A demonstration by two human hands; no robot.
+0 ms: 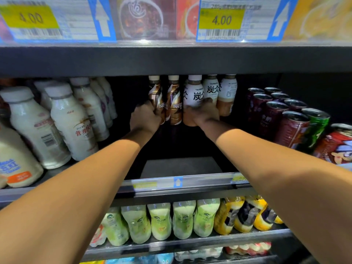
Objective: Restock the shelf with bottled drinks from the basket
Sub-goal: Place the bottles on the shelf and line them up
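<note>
Two bottles are in hand in the head view. My left hand (145,119) curls round a brown coffee bottle (156,96), and my right hand (204,113) wraps the lower body of a white latte bottle (193,92). Both stand upright deep at the back of the shelf (181,166), with a second brown bottle (174,103) between them. I judge this the placing step. Next I should loosen both grips gently and withdraw without toppling neighbours. No basket shows.

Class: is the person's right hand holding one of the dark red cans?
No, the right hand grips a white-labelled bottle, while the dark red cans stand untouched further right.
</note>
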